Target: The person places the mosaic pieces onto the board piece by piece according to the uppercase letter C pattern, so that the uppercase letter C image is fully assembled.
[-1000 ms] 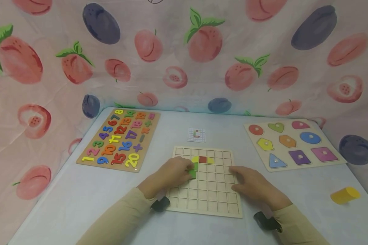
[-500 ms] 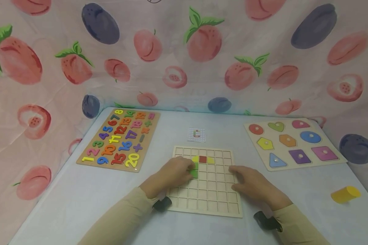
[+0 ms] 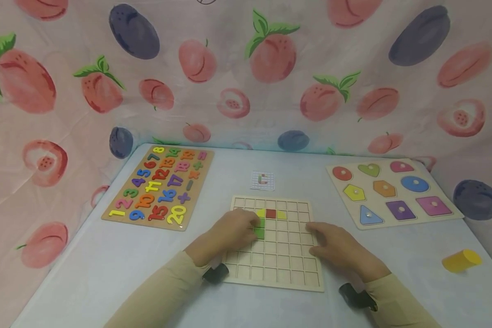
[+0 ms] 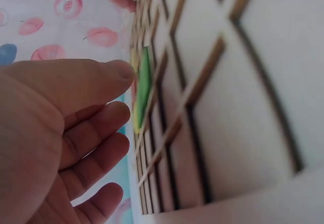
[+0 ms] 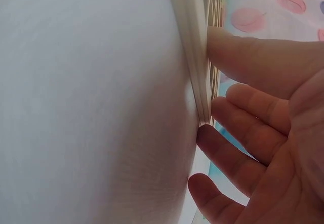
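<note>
A square wooden grid board point(image 3: 289, 263) lies on the table in the head view. My left hand point(image 3: 231, 231) reaches over its left side, the thumb tip against a green square tile point(image 3: 260, 233) in the grid. In the left wrist view the thumb point(image 4: 101, 79) is nearly straight and the other fingers are loosely bent beside the green tile point(image 4: 145, 84). Another green tile point(image 3: 262, 222) sits just above, partly under the fingertips. Beyond it are a red square point(image 3: 271, 213) and two yellow pieces point(image 3: 282, 214). My right hand point(image 3: 340, 246) rests thumb and fingertips on the board's right edge.
A number puzzle board point(image 3: 145, 222) lies at the left and a shape puzzle board point(image 3: 377, 221) at the right. A small card with a gridded pattern point(image 3: 263, 181) is behind the grid board. A yellow cylinder point(image 3: 462, 261) lies near the right table edge.
The green tile at my left thumb has shifted slightly right and lines up with the green tile above it. My left hand moved a little with it; the right hand stayed put.
</note>
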